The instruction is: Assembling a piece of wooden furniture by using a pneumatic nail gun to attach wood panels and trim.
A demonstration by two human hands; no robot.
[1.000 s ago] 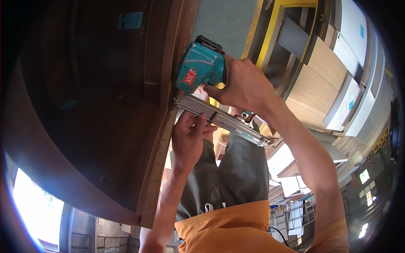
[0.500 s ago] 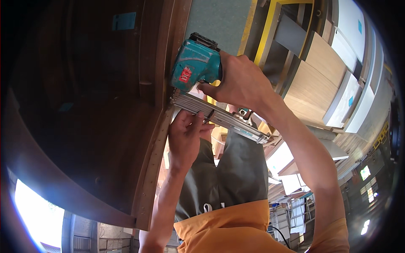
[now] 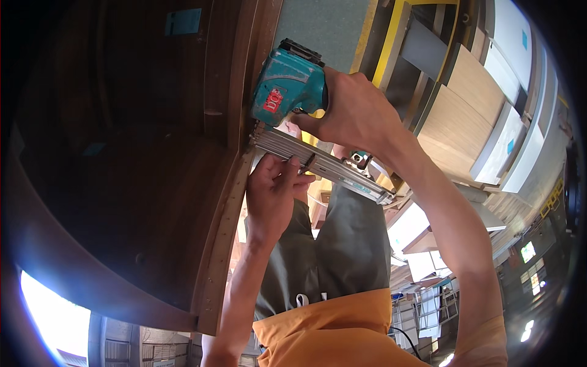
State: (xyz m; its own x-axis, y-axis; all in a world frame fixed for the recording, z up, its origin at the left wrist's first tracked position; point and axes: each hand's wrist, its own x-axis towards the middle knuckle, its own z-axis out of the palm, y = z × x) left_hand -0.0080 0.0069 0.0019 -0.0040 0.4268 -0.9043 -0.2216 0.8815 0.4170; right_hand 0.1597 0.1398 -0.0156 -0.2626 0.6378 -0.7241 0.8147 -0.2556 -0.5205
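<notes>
My right hand (image 3: 358,104) is wrapped round the handle of a teal nail gun (image 3: 290,85) with a red label on its side. Its nose meets the light, narrow edge of a dark brown wooden cabinet (image 3: 223,226). From the nose a long silver magazine (image 3: 324,164) slants down to the right, in front of my legs. Just below the magazine, beside the cabinet edge, is my left hand (image 3: 272,192). Its fingers are curled together with the thumb against the magazine's lower side; what lies between them is hidden.
The dark cabinet interior fills the left, with small blue labels (image 3: 183,22) on its panels. At the right, wood and white boards (image 3: 468,116) stand stacked near a yellow frame (image 3: 391,46). Shelving (image 3: 422,312) stands farther back, lower right.
The nail gun and my right hand have shifted slightly up and to the right in the picture. My left hand has moved a little the same way, keeping beside the magazine.
</notes>
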